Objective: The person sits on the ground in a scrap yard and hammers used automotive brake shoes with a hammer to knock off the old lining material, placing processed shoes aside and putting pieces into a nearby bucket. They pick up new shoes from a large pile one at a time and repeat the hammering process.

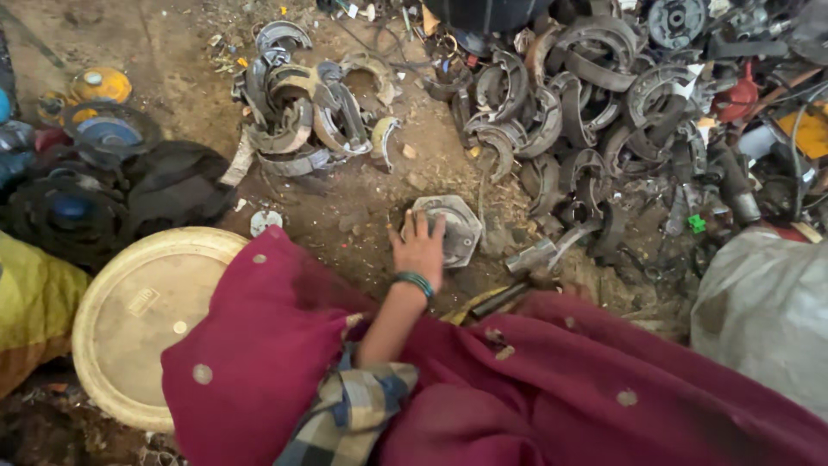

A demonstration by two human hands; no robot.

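— Which hand is out, and what is it on?

— One hand (420,250), with a green bangle (415,282) at the wrist, reaches forward from a checked sleeve (349,414). I take it for the left hand, though the cloth hides the shoulder. It lies palm down on a grey hexagonal metal plate (448,226), which sits flat on the dirt floor (172,52), straight ahead of the person.

— And the fingers?

— The fingers (422,226) are spread and loose on the plate's near left edge, touching it but not closed around it. The right hand cannot be seen at all.

— What lies about it?

— A dark red cloth with small pale dots (552,388) covers the lap below the arm. Beyond the plate to the right is a big heap of curved brake shoes (569,103), and a smaller heap (302,112) lies further off to the left. A hammer (539,255) rests just right of the plate, near the hand. On the left, a round cream plastic lid (147,319) lies partly under the cloth, with dark round parts (78,207) behind it. A grey sack (763,311) stands at the right edge.
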